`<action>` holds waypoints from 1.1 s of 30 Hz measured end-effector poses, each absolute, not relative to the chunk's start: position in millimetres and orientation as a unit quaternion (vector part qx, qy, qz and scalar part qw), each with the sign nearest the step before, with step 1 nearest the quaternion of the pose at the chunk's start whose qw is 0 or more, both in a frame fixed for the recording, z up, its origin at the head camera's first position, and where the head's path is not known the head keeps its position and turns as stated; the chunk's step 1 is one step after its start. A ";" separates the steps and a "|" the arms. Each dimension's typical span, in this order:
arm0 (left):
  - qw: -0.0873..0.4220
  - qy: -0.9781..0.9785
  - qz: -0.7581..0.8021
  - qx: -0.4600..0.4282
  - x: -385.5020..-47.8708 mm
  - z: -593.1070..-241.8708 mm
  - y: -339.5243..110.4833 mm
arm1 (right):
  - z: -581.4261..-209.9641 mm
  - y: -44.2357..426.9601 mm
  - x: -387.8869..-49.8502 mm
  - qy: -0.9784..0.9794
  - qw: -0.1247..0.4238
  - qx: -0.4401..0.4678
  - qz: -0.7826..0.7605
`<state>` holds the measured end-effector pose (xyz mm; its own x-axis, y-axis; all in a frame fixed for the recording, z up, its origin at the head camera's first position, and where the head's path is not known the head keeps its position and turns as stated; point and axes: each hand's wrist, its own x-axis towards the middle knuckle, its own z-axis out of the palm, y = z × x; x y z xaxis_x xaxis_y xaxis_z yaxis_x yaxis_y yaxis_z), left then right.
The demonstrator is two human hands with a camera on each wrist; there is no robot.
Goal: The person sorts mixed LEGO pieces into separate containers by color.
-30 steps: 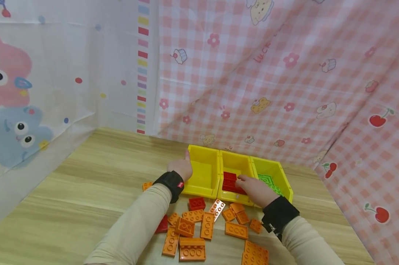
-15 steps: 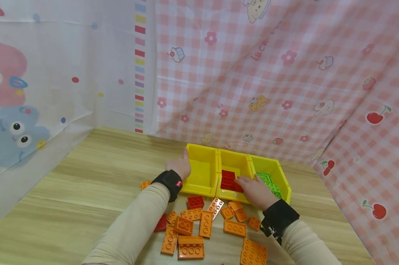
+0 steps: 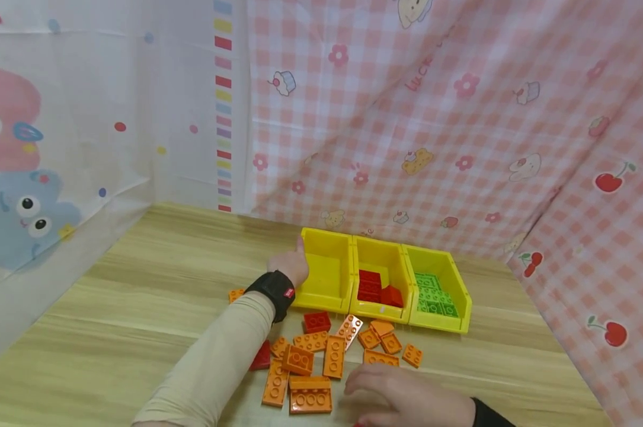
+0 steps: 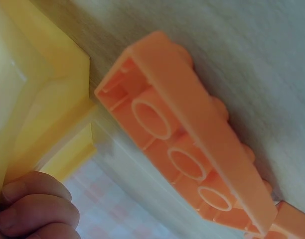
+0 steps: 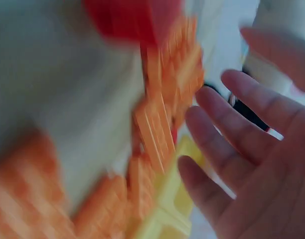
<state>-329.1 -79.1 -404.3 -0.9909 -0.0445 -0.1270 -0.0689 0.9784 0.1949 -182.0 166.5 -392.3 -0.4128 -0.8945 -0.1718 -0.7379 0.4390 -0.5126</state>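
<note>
My left hand (image 3: 291,265) grips the side of the left yellow bin (image 3: 326,270); its curled fingers (image 4: 43,206) show at the bin's edge in the left wrist view. An orange brick (image 4: 177,134) lies below that hand. Fingers spread and holding nothing, my right hand (image 3: 406,394) hovers over the loose bricks at the front. A red brick (image 5: 135,20), blurred in the right wrist view, is near it. The middle yellow bin (image 3: 377,309) contains red bricks (image 3: 370,286), and a separate red brick (image 3: 391,296) rests at its front right.
A yellow-green bin (image 3: 441,323) on the right holds several green bricks (image 3: 433,295). Several orange bricks (image 3: 310,396) and a red brick (image 3: 316,322) are scattered before the bins on the wooden table (image 3: 140,320). Patterned cloth (image 3: 385,118) hangs behind.
My right hand has left the middle bin and moved down toward the front, uncovering a red brick in that bin. The left hand stays on the left bin.
</note>
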 end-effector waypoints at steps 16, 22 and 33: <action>0.033 0.994 0.095 -0.031 -335.5 -398.8 -88.1 | -385.0 177.1 -189.7 0.857 0.124 -0.440 -0.238; 0.022 0.995 0.089 -0.029 -334.8 -402.0 -88.1 | -370.1 174.0 -251.9 0.928 -0.106 -0.295 -0.201; 0.024 0.996 0.078 -0.030 -330.8 -410.2 -79.2 | -390.6 139.5 -350.9 0.977 -0.103 -0.166 -0.091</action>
<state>-330.8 -79.2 -410.2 -0.9971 -0.0556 -0.0521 -0.0630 0.9862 0.1534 -350.9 139.5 -390.6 -0.9240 -0.3053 0.2304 -0.3425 0.9285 -0.1432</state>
